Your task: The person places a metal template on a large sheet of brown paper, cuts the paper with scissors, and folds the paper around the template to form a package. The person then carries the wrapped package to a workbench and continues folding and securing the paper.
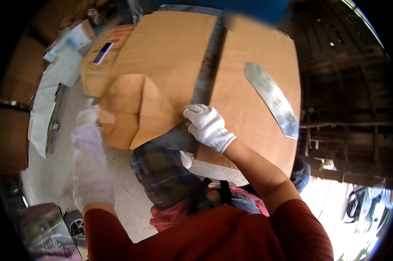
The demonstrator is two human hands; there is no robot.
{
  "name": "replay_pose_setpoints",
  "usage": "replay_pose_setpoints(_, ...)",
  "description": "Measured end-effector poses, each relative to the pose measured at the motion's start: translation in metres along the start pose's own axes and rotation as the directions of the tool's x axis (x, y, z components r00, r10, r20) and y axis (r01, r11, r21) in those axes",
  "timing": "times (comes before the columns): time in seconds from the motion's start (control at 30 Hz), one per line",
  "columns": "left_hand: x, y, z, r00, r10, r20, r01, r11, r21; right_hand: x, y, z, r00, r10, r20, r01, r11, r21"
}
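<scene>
I see my right hand, in a white knit glove, at the centre of the frame, fingers curled and pinching the edge of a folded brown paper sheet. That folded piece lies centre-left, its creased flap pointing toward the lower middle, on top of larger brown paper sheets that cover the worktable through the upper middle of the frame. My left hand, also gloved, sits at the left edge of the folded piece; it is blurred, so I cannot tell whether it grips the paper or only presses against it.

A curved metal blade lies flat on the paper in the upper right, well apart from both hands. A dark phone-like slab rests on a cardboard box in the upper left.

My judgement on risks: the right-hand pinch is narrow and near one corner, so a sharp pull could tear the paper or skew the crease. If the left hand is not truly holding, the sheet may slide off toward the lower left, where the table ends. Dragging the big sheets could also carry the blade toward the edge, and a reach across it in thin gloves could mean a cut.
</scene>
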State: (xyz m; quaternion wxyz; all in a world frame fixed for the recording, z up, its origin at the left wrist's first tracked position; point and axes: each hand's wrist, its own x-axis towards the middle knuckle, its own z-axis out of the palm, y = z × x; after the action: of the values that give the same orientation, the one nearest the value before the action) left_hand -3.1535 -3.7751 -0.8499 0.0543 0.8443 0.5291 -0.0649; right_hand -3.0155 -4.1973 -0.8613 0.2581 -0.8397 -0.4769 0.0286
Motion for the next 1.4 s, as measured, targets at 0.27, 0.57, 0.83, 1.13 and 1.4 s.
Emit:
replay_pose_setpoints(0.27, -0.177, 0.090, -0.045, 0.554, 0.627, -0.547, -0.827, 0.493, -0.272, -0.155, 0.105, -0.085, 0.908, 0.382, -0.174, -0.417, 0.866, -0.276)
replay_pose_setpoints(0.57, -0.243, 0.250, 0.090, 0.282, 0.919, -0.276, -0.959, 0.271, -0.079, -0.232, 0.160, -0.128, 0.352, 0.899, -0.261, -0.917, 0.387, 0.093)
replay_pose_setpoints(0.83, -0.247, 0.260, 0.110, 0.241, 0.898, -0.368, -0.965, 0.263, 0.010, -0.275, 0.206, -0.126, 0.381, 0.922, 0.075, -0.590, 0.180, 0.787)
replay_pose_setpoints(1.13, -0.223, 0.241, 0.107, 0.127, 0.937, -0.325, -0.990, 0.098, -0.105, -0.276, 0.182, -0.121, 0.709, 0.469, -0.527, -0.490, 0.865, 0.111)
replay_pose_setpoints(1.4, -0.229, 0.233, 0.027, 0.274, 0.941, 0.199, -0.940, 0.306, -0.153, -0.275, 0.200, -0.141, 0.870, 0.480, -0.116, -0.468, 0.876, 0.114)
